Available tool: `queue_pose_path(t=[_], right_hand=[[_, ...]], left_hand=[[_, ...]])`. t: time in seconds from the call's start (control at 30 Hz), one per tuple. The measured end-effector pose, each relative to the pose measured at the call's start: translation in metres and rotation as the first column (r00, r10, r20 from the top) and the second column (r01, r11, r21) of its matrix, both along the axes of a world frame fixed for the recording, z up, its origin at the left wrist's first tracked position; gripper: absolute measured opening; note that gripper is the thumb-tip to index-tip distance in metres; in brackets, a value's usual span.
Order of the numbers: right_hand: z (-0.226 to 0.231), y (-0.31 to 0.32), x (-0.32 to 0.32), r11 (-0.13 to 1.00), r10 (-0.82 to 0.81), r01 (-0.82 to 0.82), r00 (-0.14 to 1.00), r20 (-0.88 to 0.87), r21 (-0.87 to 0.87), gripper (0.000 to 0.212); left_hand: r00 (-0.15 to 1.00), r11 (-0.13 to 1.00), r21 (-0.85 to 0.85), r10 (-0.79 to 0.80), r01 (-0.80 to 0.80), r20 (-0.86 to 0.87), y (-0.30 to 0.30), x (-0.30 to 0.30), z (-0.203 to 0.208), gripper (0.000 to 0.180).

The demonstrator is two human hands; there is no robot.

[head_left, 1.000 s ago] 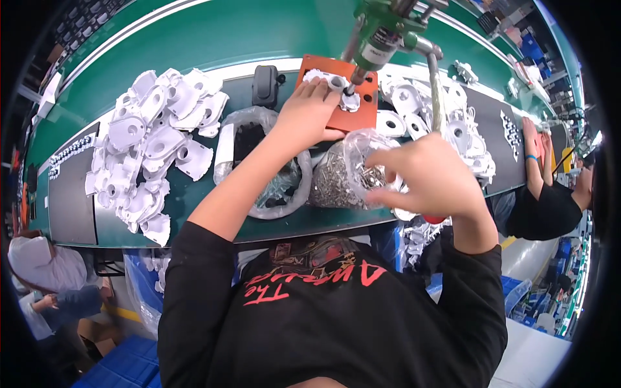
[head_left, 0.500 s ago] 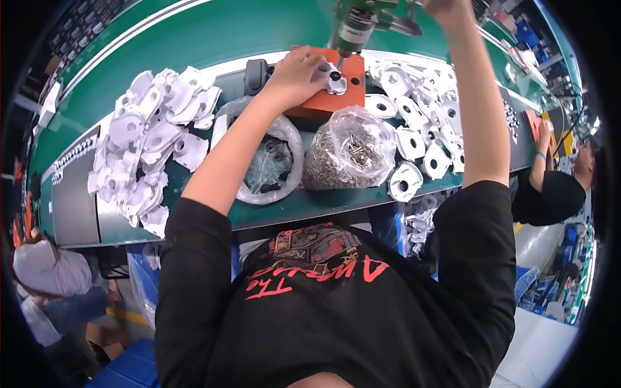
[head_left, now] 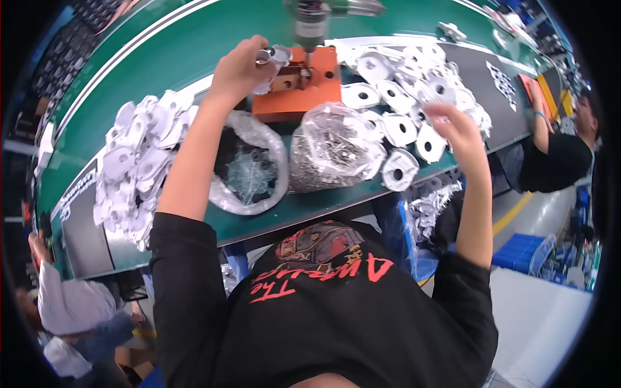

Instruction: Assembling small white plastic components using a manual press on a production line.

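Note:
My left hand (head_left: 239,71) grips a white plastic part (head_left: 279,59), lifted off the left side of the orange fixture block (head_left: 279,105). The green hand-press head (head_left: 310,26) stands over this block, its tip down by a small metal piece on top. My right hand (head_left: 458,129) hovers at the right-hand pile of white plastic parts (head_left: 399,129). Its fingers are apart and a little blurred, with nothing seen in them.
Between my arms stand a clear bag of small metal screws or pins (head_left: 323,158) and a plastic-lined bag of dark pieces (head_left: 249,178). Another white pile (head_left: 132,168) lies left. A co-worker (head_left: 556,155) sits at right, another person (head_left: 74,301) at left.
My left hand has lifted the white part off the orange block and moved left. My right hand has come down from the press lever to the right pile.

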State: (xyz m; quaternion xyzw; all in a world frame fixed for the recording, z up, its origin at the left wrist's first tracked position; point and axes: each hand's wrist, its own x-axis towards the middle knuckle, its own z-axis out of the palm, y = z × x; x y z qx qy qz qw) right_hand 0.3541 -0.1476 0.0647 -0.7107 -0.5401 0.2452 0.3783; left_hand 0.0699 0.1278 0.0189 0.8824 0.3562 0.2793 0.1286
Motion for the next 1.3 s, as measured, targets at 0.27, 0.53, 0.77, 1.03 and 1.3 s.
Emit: queue_pose_path(t=[0.27,0.53,0.77,1.03,1.3], right_hand=[[-0.087,-0.069,-0.006,0.973,-0.203,0.23,0.843,0.498,0.007,0.055],[-0.119,-0.057,-0.008,0.965,-0.248,0.257,0.847,0.47,0.046,0.059],[-0.149,-0.06,0.008,0.895,-0.436,0.331,0.792,0.428,0.299,0.035],[-0.137,-0.06,0.017,0.818,-0.545,0.209,0.581,0.605,0.536,0.022],[-0.123,-0.03,0.028,0.666,-0.539,0.513,0.833,-0.125,0.542,0.037]], left_hand=[[0.979,0.992,0.045,0.105,-0.114,0.177,0.006,-0.057,-0.022,0.035],[0.961,0.993,-0.027,0.12,-0.118,0.25,0.017,-0.06,-0.022,0.035],[0.794,0.879,-0.278,0.472,-0.388,0.383,0.061,-0.067,-0.046,0.063],[0.932,0.917,-0.323,0.306,-0.233,0.195,0.053,-0.142,-0.029,0.047],[0.745,0.916,0.277,0.398,-0.29,-0.535,-0.036,-0.159,-0.03,0.046]])
